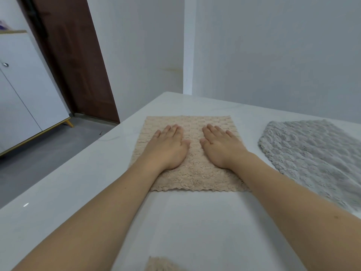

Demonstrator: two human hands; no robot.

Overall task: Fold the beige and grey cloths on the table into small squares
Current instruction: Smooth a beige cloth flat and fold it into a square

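Note:
A beige textured cloth (193, 177) lies flat on the white table (195, 222), spread as a rectangle. My left hand (168, 147) rests palm down on its left half, fingers extended and close together. My right hand (220, 145) lies palm down on its right half in the same way. Neither hand grips anything. A grey fluffy cloth (314, 153) lies spread out on the table to the right, apart from the beige one and cut off by the frame edge.
Another piece of beige cloth (162, 264) peeks in at the bottom edge of the table. The table's left edge drops to a grey floor. A white cabinet (25, 94) and a brown door (78, 61) stand at the left, white walls behind.

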